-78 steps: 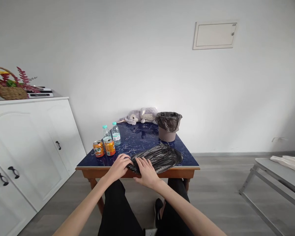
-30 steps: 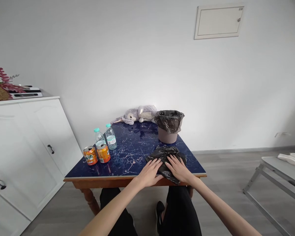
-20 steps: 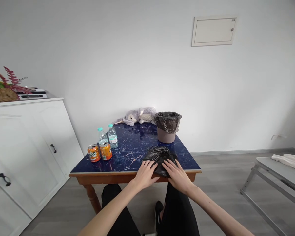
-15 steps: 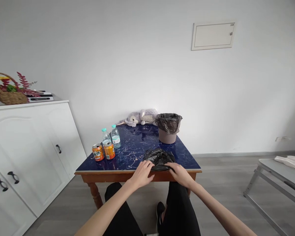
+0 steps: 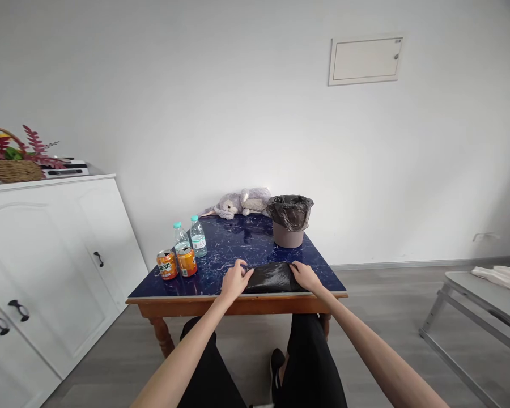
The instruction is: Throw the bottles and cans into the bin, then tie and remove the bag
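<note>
A black plastic bag (image 5: pixel 275 277) lies folded into a flat strip along the front edge of the blue marbled table (image 5: pixel 225 243). My left hand (image 5: pixel 235 280) pinches the strip's left end, thumb and fingers together. At its right end, my right hand (image 5: pixel 305 275) is closed on the plastic, with some fingertips hidden. Behind the bag stands a bin (image 5: pixel 288 235) lined with a dark bag (image 5: pixel 291 215). Two orange cans (image 5: pixel 167 265) (image 5: pixel 187 262) and two clear bottles with teal caps (image 5: pixel 181 235) (image 5: pixel 198 238) stand upright at the left of the table.
A plush toy (image 5: pixel 242 203) lies at the table's back edge by the wall. On the left is a white cabinet (image 5: pixel 63 226) bearing a flower basket (image 5: pixel 15 169). A grey folding table (image 5: pixel 488 292) with white cloth (image 5: pixel 504 277) stands at the right.
The bag's bunched rear part has been brought forward and flattened into a smooth strip. My hands have moved slightly back on the table, the left one also leftward, to the strip's ends.
</note>
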Motion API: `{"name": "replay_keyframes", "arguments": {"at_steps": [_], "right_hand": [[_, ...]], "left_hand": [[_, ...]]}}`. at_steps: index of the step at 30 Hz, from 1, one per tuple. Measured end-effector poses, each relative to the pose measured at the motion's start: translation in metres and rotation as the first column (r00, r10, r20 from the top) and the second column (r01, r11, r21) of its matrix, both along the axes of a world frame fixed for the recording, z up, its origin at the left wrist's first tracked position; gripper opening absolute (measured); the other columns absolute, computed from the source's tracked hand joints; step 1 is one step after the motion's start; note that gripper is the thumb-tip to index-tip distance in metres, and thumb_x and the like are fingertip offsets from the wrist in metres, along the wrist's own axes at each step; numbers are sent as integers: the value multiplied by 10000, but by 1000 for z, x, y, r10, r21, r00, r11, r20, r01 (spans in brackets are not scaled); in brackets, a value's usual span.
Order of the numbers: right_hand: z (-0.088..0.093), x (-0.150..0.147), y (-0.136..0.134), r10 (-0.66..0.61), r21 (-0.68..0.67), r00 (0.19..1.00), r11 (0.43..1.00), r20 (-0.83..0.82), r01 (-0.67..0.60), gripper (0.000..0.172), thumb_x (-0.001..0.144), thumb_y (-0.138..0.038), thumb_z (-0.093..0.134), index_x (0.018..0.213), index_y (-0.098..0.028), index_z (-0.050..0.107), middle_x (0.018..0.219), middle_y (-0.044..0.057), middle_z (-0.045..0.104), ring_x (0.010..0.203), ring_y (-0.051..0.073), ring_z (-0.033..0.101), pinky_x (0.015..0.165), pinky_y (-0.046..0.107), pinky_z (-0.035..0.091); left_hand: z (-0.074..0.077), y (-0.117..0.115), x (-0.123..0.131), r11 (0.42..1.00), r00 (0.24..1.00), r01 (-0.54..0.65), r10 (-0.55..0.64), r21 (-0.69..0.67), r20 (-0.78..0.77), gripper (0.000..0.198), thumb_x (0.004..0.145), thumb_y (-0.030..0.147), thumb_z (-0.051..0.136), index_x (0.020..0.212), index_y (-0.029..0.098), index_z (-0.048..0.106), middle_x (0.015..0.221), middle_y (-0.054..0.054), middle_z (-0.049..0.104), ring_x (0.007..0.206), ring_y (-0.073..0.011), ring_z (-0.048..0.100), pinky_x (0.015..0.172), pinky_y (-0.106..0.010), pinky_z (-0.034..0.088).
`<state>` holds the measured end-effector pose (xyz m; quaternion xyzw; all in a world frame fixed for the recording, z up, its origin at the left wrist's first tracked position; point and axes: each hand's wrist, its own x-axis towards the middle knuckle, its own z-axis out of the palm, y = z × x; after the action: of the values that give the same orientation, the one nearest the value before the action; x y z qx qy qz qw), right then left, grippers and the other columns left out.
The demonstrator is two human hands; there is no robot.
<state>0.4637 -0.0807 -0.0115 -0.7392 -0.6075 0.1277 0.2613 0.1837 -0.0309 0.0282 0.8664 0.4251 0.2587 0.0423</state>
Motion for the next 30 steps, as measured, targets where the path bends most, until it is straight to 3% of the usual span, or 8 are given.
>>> {"name": "replay_keyframes", "arguments": {"at_steps": [2,4,7,9,12,15,21,30], "right_hand": [[0,-3,9,-36,-49,999,998,31,37,316,1035,-412,660,1259,-188,671,1255,86,694,1055,219,701,915,432,609],[1,-6,15,-54,-72,997,996,63,58,317,1033,-415,663,1254,-187,673,1250,84,696,1045,215,703,910,428,611],[9,-14,12,-75,-48,991,996,112,81,289,1051,-402,632,1238,-188,683,1207,85,717,1026,216,714,911,433,610],[15,-25,3,-90,30,984,996,152,87,299,1096,-323,505,1310,-187,664,1257,136,715,1125,266,709,984,483,576],[15,-50,-14,-55,202,971,979,234,7,493,1096,-221,310,1550,-184,501,1617,180,488,1520,342,425,1233,565,341],[-4,-73,-23,78,311,933,930,352,-195,553,1100,-311,299,1631,-213,419,1739,95,321,1630,335,192,1316,572,161],[-53,-71,-12,67,271,923,946,378,-180,621,1117,-498,229,1669,-244,358,1635,138,494,1519,358,436,1240,610,318],[-59,-52,-4,74,244,922,953,380,-177,595,1117,-486,265,1607,-222,476,1591,133,551,1466,333,501,1249,561,310]], "left_hand": [[0,-3,12,996,999,34,-34,78,-2,384,1100,303,355,1418,176,527,1288,-177,725,1195,-306,701,989,-476,530],[-1,-7,24,980,987,156,-151,123,-53,416,1109,264,313,1467,206,517,1524,-159,597,1427,-291,554,1180,-521,411],[-8,-8,41,926,920,367,-347,90,-179,417,1117,367,382,1491,281,546,1617,-57,540,1508,-248,478,1257,-453,361],[-17,-2,47,905,885,422,-400,49,-236,473,1116,448,389,1542,285,514,1655,-52,495,1541,-274,438,1260,-470,366],[-30,11,51,904,868,426,-408,6,-282,544,1130,447,315,1626,250,421,1686,-95,438,1580,-324,366,1277,-548,318],[-40,22,50,893,842,450,-435,-30,-318,586,1108,388,386,1681,288,314,1730,-69,357,1612,-310,295,1314,-542,238],[-52,35,44,894,834,440,-441,-84,-330,624,1122,406,329,1718,295,179,1767,-44,245,1640,-290,203,1328,-519,208],[-43,52,-12,926,871,347,-377,-150,-315,564,1141,529,209,1687,394,245,1750,54,280,1642,-226,203,1330,-447,205]]}}
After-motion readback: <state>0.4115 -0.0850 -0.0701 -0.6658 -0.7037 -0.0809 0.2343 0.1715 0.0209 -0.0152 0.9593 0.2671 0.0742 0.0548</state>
